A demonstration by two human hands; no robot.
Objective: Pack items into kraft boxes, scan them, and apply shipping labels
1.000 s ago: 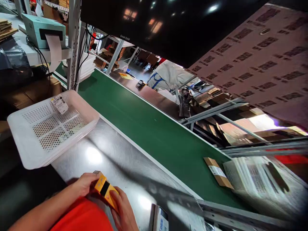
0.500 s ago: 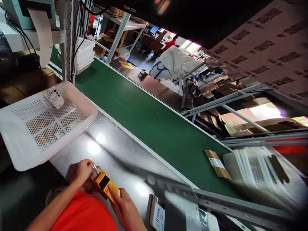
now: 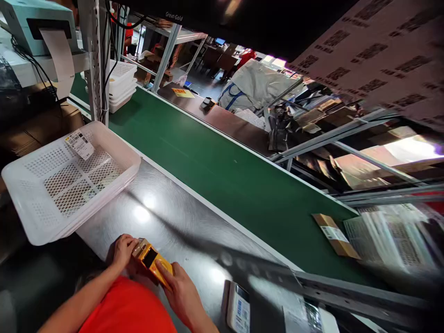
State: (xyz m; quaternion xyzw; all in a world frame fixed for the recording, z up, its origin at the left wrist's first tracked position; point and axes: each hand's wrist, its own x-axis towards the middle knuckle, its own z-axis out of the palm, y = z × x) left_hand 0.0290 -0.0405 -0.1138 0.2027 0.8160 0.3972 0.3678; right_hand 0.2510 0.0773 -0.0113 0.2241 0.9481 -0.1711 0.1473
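My right hand (image 3: 182, 289) grips a yellow box-shaped item (image 3: 165, 265) with a dark rectangular window, its thumb lying on top. At the item's upper left end, my left hand (image 3: 124, 249) has its fingers bent and pressed against a clear, shiny end part (image 3: 140, 248). The fingertips are partly hidden there. Both hands are just above the metal worktop (image 3: 166, 217), close to my red shirt. A pale flat device (image 3: 239, 310) with a dark display and a blue-and-white label lies right of my right hand.
A white perforated basket (image 3: 24, 171) with a printed label (image 3: 80, 144) in it stands at left. The green conveyor belt (image 3: 208, 171) runs diagonally behind, carrying a brown labelled carton (image 3: 336, 235) near several stacked white baskets (image 3: 388, 236). A printer (image 3: 40, 23) stands top left.
The left hand has moved closer against the item's end, and the clear part that stuck out there now lies nearer the item. The camera view has shifted slightly.
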